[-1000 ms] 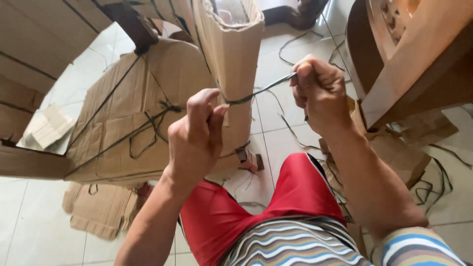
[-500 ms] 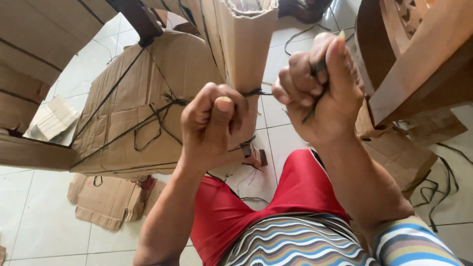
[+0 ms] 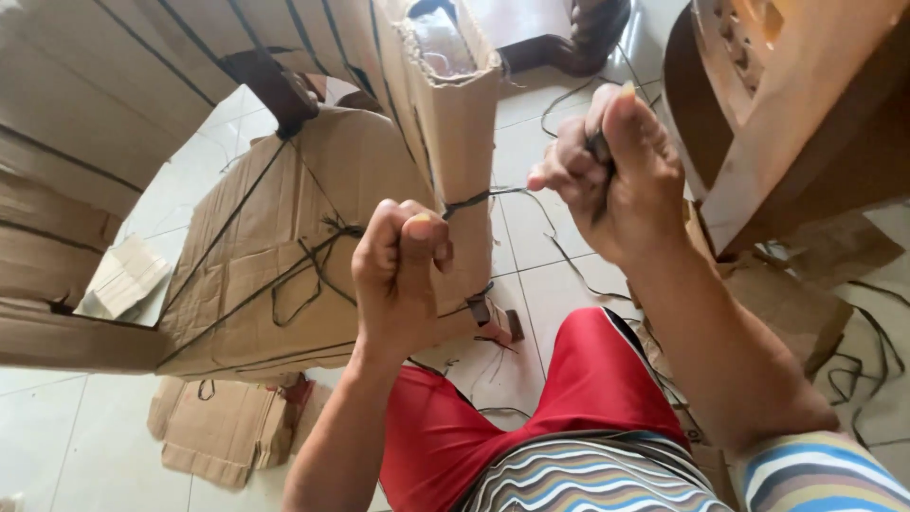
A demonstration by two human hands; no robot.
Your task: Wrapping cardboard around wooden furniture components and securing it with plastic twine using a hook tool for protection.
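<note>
A furniture part wrapped in brown cardboard (image 3: 460,142) stands upright in front of me. A thin black strap (image 3: 479,197) runs around it. My left hand (image 3: 403,270) is a closed fist against the cardboard, gripping one end of the strap. My right hand (image 3: 616,175) is raised to the right and is closed on the other end, so the strap stretches taut between the two hands. More cardboard-wrapped furniture (image 3: 275,256), bound with black straps, lies behind on the left.
A carved wooden furniture piece (image 3: 806,123) stands at the right. Loose cardboard scraps (image 3: 223,427) and black strap offcuts (image 3: 853,370) lie on the white tiled floor (image 3: 66,446). My red shorts (image 3: 493,427) fill the lower middle.
Both hands have moved apart again after coming close together. The right hand has risen and pulled right, drawing the strap taut. The left fist has stayed against the cardboard.
</note>
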